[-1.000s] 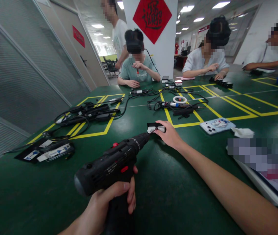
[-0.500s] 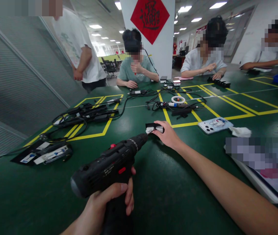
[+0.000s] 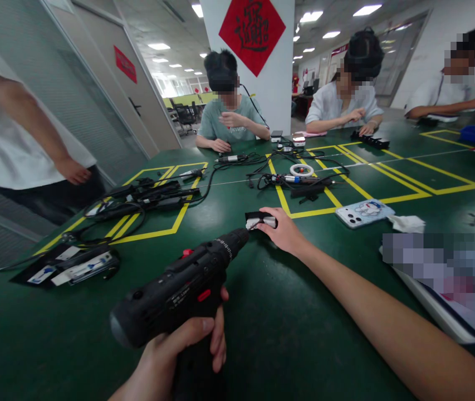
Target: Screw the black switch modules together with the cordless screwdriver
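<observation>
My left hand (image 3: 189, 340) is wrapped round the handle of a black cordless drill (image 3: 174, 289) with red buttons. The drill points away and slightly right, its chuck close to a small black and white part (image 3: 261, 221). Fingers and thumb of my right hand (image 3: 281, 229) pinch that part on the green table (image 3: 287, 312). A thin bit shows between the chuck and the part's left end; whether it is inside the part I cannot tell. Some of the part is hidden by my fingers.
Black cables and tools (image 3: 149, 195) lie at left, beside a black case with white labels (image 3: 82, 266). More cabled tools (image 3: 299, 179), a white ring (image 3: 302, 170), a phone (image 3: 365, 213) and a crumpled tissue (image 3: 406, 223) lie beyond and right. Several people surround the table.
The standing person has walked left and nearer along the table. The view has shifted slightly. Both my hands keep their grips, the drill almost in the same place beside the part.
</observation>
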The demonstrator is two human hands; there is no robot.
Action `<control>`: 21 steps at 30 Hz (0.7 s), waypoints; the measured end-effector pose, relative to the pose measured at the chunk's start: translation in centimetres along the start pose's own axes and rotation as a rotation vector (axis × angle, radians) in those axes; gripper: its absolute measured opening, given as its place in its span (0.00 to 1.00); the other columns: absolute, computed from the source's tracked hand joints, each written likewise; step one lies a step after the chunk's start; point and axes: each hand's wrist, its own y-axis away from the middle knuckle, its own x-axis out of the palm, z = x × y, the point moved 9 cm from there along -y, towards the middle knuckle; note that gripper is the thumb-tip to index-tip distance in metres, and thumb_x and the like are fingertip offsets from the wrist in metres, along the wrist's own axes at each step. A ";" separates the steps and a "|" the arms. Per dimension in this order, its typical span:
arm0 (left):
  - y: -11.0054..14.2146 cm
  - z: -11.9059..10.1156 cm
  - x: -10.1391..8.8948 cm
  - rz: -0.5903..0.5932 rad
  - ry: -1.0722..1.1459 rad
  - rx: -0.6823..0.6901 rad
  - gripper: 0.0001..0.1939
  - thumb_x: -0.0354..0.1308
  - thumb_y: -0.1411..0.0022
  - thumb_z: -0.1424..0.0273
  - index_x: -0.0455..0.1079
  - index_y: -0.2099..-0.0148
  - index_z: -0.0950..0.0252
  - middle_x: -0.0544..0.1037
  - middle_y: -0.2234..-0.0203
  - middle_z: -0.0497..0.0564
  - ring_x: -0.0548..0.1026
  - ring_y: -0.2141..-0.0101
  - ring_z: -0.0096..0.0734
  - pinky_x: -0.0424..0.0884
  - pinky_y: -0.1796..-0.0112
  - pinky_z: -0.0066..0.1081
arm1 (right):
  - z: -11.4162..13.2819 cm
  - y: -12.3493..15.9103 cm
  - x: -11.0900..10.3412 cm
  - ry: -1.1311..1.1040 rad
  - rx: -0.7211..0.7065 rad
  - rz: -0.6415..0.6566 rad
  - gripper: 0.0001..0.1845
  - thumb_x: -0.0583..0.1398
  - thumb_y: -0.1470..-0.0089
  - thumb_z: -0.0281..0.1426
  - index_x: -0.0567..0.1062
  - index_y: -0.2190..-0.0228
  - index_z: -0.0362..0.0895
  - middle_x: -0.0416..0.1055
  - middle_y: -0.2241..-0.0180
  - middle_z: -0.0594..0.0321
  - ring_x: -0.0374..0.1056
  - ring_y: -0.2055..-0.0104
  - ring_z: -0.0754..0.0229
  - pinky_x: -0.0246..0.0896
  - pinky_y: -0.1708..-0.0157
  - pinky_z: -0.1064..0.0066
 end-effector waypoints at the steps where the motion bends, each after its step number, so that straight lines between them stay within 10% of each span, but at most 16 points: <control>1: 0.0 0.0 0.0 -0.001 0.000 -0.001 0.15 0.49 0.42 0.69 0.59 0.51 0.64 0.68 0.81 0.47 0.69 0.81 0.34 0.65 0.74 0.37 | 0.0 0.0 0.0 0.000 0.002 0.001 0.21 0.61 0.50 0.34 0.70 0.52 0.48 0.64 0.54 0.58 0.65 0.53 0.58 0.60 0.50 0.64; 21: 0.2 -0.4 -0.1 0.002 -0.070 0.005 0.15 0.48 0.40 0.69 0.60 0.50 0.66 0.68 0.79 0.48 0.69 0.80 0.35 0.66 0.73 0.38 | 0.0 0.0 0.1 0.007 -0.006 0.009 0.22 0.61 0.50 0.35 0.70 0.52 0.47 0.64 0.54 0.58 0.64 0.53 0.59 0.58 0.50 0.65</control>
